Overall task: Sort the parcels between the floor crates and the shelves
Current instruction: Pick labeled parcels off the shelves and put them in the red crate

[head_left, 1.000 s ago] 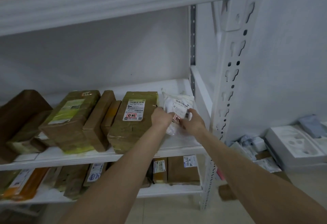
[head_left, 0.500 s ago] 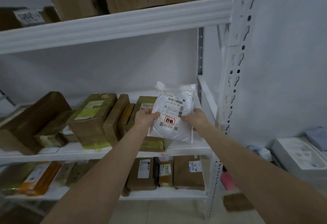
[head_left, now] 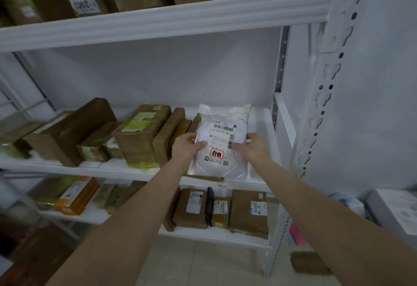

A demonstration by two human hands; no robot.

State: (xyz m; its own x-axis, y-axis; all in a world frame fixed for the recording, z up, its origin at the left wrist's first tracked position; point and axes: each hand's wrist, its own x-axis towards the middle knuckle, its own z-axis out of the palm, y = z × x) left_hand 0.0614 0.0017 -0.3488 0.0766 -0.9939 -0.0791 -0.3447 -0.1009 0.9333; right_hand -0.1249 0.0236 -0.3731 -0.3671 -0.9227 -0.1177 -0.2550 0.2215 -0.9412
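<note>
Both hands grip one white poly parcel (head_left: 222, 141): left hand (head_left: 186, 146) on its left edge, right hand (head_left: 253, 148) on its right, label facing up. It's held upright at the middle shelf (head_left: 112, 168) front, w/ brown boxes (head_left: 140, 134) just left.

White poly-bag parcel (head_left: 222, 143): flat, soft, upright with label facing outward; barcode at top, red-framed stamp lower on label. Held at both side edges above the right end of the middle shelf (head_left: 126, 168), near its front edge. Brown taped parcels (head_left: 140, 134) ranged along the same shelf, further cartons (head_left: 248, 211) on the lower shelf.
</note>
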